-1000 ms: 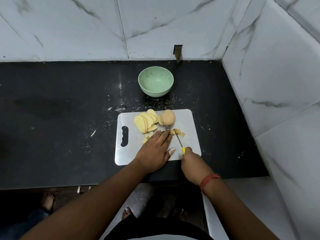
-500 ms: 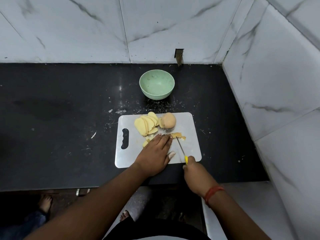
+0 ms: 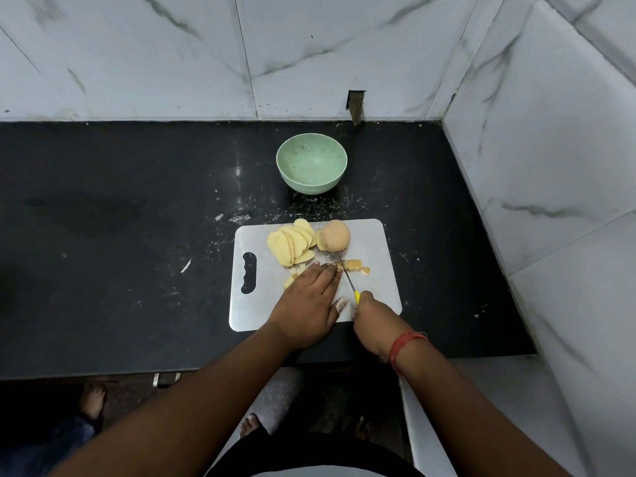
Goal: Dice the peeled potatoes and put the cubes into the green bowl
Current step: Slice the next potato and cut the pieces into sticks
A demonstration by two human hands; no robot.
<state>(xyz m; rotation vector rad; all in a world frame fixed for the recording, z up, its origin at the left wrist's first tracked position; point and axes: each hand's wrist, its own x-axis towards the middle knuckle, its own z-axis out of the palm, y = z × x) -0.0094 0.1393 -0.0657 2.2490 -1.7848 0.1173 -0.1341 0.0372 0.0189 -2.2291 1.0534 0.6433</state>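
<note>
Head view: black counter (image 3: 113, 242) ran wall to wall, marble tiles (image 3: 179, 53) behind and on the right side. White cutting board (image 3: 380, 242) sat on the counter near its front edge, handle slot on the left. Green bowl (image 3: 311, 163) stood upright behind the board, apart from it, nothing visible inside. Left hand (image 3: 306, 304) lay flat on the board, fingers straight and together, pressing down on potato strips; most of what it covered was hidden, a few cut pieces (image 3: 292, 277) stuck out at its left edge. Right hand (image 3: 373, 320) was curled around the yellow handle of a small knife (image 3: 351, 282), red thread band (image 3: 404, 344) on that wrist. Blade pointed away from the person, tip at the strips just right of the left fingertips. Whole peeled potato (image 3: 335, 235) sat at the board's back edge, touching a fanned stack of slices (image 3: 289, 244) to its left. A few small cubes (image 3: 358, 266) lay just right of the blade, in front of the whole potato. White flecks and scraps (image 3: 237, 218) were scattered on the counter between bowl and board.
</note>
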